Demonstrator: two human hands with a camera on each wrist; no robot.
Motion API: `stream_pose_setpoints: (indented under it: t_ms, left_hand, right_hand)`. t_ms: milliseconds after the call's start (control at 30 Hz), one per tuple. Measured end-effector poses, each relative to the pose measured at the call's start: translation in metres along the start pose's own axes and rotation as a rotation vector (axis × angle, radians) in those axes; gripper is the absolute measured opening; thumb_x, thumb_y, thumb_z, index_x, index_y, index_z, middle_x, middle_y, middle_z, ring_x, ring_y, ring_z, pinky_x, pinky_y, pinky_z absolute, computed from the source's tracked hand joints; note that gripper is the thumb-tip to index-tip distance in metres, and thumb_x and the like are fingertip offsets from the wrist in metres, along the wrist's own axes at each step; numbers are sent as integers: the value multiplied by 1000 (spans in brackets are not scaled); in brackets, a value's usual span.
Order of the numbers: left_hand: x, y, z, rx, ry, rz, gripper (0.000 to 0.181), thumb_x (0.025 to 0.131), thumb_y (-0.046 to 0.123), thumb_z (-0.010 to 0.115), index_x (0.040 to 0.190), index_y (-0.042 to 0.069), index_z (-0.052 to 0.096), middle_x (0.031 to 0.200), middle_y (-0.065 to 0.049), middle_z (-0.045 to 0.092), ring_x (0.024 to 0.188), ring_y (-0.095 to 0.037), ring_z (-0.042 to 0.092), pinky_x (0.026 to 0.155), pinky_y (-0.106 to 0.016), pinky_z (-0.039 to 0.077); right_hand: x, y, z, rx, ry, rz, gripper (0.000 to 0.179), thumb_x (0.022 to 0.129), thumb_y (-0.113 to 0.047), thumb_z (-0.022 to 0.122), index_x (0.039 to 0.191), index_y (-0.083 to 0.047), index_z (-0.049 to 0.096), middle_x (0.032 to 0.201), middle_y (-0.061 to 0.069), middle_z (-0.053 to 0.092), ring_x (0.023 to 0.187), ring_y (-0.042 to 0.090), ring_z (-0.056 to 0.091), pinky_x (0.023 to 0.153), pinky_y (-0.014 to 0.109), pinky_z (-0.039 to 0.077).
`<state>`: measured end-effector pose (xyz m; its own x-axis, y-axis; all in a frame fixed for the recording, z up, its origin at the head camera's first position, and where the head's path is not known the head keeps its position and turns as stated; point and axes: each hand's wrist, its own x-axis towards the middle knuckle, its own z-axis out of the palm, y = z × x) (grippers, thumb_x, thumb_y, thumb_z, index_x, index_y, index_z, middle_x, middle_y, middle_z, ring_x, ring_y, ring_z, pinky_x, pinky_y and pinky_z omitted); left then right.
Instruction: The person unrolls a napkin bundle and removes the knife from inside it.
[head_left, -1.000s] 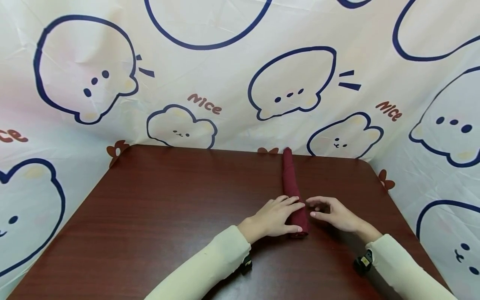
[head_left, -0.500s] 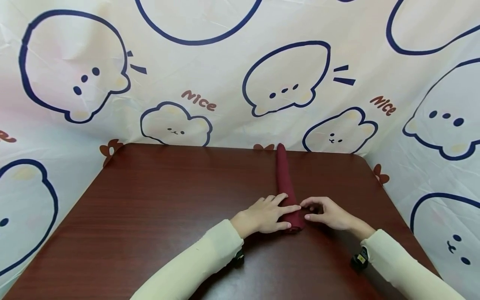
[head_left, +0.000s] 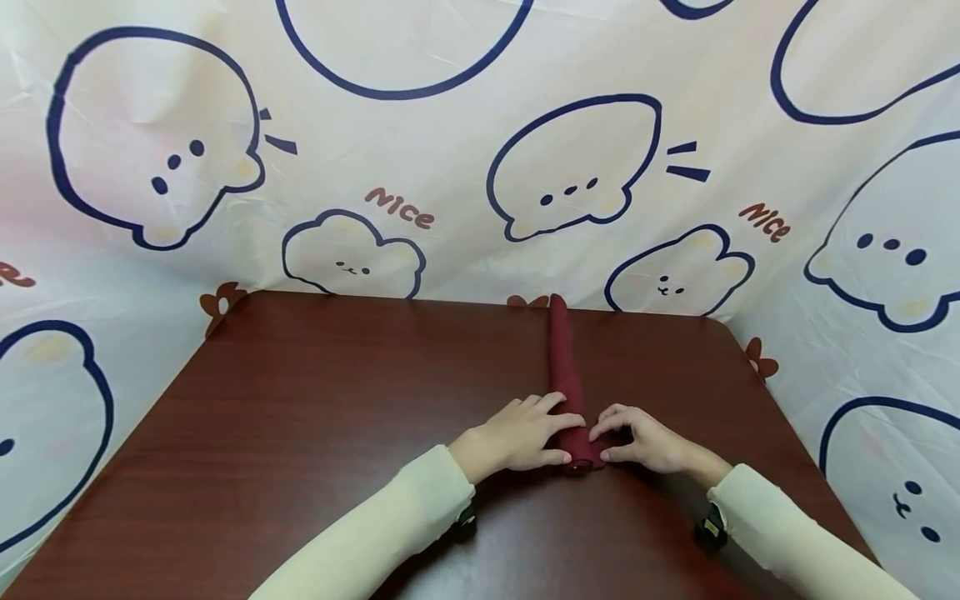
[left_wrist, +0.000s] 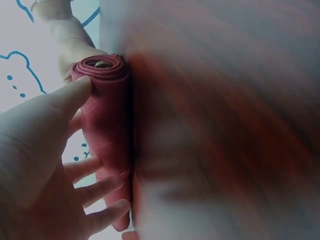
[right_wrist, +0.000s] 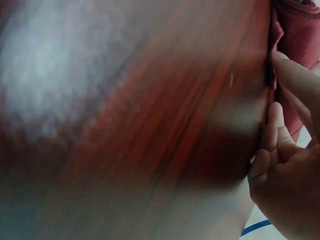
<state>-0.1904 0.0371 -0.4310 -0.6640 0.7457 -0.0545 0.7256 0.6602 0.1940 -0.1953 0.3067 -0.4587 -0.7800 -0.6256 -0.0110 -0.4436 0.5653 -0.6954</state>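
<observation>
A dark red cloth (head_left: pixel 564 358), wound into a long narrow roll, lies lengthwise on the table with its far end at the back edge. My left hand (head_left: pixel 517 435) rests on the roll's left side near its close end, fingers spread and fairly straight. In the left wrist view, coiled layers show at the end of the roll (left_wrist: pixel 106 120), with a small shiny spot in the core. From the roll's right side a short loose flap sticks out, and my right hand (head_left: pixel 651 442) pinches its edge (right_wrist: pixel 276 37) between thumb and forefinger.
The brown wood-grain table (head_left: pixel 337 392) has rounded back corners. A pale sheet (head_left: pixel 465 150) printed with cartoon bears hangs behind it and along both sides. Dark wrist devices (head_left: pixel 711 527) sit under both sleeves.
The roll has shifted slightly left with my left hand on it. My right hand, apart from the roll before, has come in to the cloth's edge, and a loose flap now shows there.
</observation>
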Motion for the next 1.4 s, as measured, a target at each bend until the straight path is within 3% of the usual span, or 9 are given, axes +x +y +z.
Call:
stream_pose_setpoints:
  t_ms: [267,467,867,1100,1400]
  left_hand:
    - [-6,-2,-8,6,-1,-8,57,96,50,64,148,35,48,162,-7,36,143,-26,44,112,-46,44]
    - [-7,-3,-5,16,16,-2,56,94,51,67,144,33,51,166,1,32,145,-23,41,110,-44,45]
    - [-11,-7,1,32,39,-5,54,92,50,70,138,29,50,150,3,46,129,-22,55,105,-40,49]
    - [-14,-9,4,34,7,-3,64,95,50,67,152,35,43,160,-6,40,135,-27,54,108,-38,49]
    - [-17,-11,1,15,-15,-16,62,95,50,66,151,37,45,162,-6,38,140,-26,49,111,-39,46]
  right_hand:
    - [-1,2,-1,-3,-6,-22,22,89,-24,78,110,-19,76,110,3,65,104,10,55,92,26,45]
    - [-1,3,-2,10,-26,-31,23,90,-26,77,112,-19,76,111,4,65,104,15,56,92,27,46]
    - [-2,5,-5,22,-44,-44,22,90,-22,76,112,-17,76,109,5,63,102,18,54,90,27,46]
    - [-2,7,-3,25,-36,-61,21,91,-19,76,112,-18,76,109,4,63,102,11,53,89,25,44]
    - [-3,10,-4,27,-31,-77,22,90,-20,76,112,-17,76,110,4,63,103,4,51,90,24,43]
